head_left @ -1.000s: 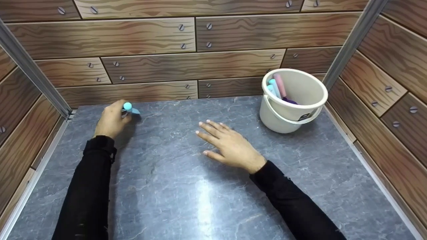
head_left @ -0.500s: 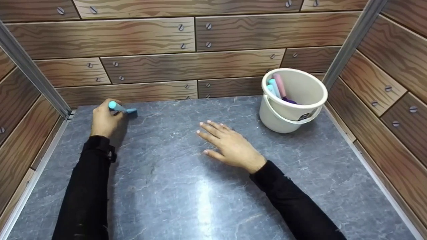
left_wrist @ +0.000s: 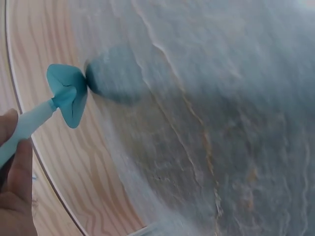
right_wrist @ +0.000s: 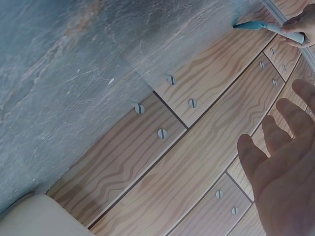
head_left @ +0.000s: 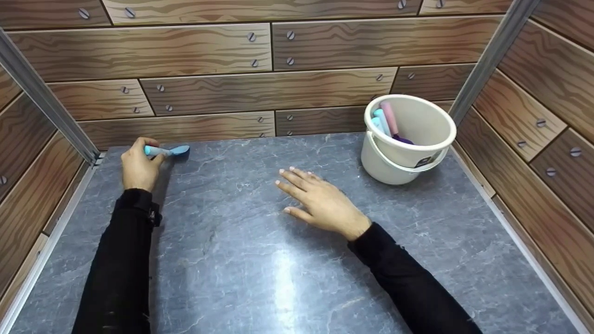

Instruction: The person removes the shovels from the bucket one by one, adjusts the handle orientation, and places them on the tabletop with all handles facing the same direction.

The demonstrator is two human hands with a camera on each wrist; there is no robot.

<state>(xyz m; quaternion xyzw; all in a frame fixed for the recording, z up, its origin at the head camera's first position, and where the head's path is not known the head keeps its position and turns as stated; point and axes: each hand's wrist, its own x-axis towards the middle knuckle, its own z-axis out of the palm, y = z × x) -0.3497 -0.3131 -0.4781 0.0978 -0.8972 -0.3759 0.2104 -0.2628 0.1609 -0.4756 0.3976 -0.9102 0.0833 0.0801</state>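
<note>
Near the far left corner, my left hand (head_left: 140, 166) pinches the pale handle of a small turquoise trowel (head_left: 180, 150). The trowel's blade points right, low over the tabletop. In the left wrist view, the blade (left_wrist: 69, 93) meets its dark shadow at the table surface, with fingers (left_wrist: 20, 169) around the handle. My right hand (head_left: 322, 202) is over the middle of the table, palm down, with straight, spread fingers, holding nothing. The right wrist view shows this hand (right_wrist: 288, 167) at the right edge and the trowel (right_wrist: 252, 24) far off at the top.
A cream bucket (head_left: 392, 164) stands at the back right, its handle lowered. Inside lean several handles, pink (head_left: 390, 118) and turquoise (head_left: 381, 121), beside something purple (head_left: 403, 139). Wood-patterned walls (head_left: 209, 95) with metal corner strips enclose the grey marbled tabletop (head_left: 222, 241).
My left hand has shifted slightly left with the trowel. The handle has tipped from pointing up at the camera to lying nearly flat, showing the blade. The right hand has barely moved.
</note>
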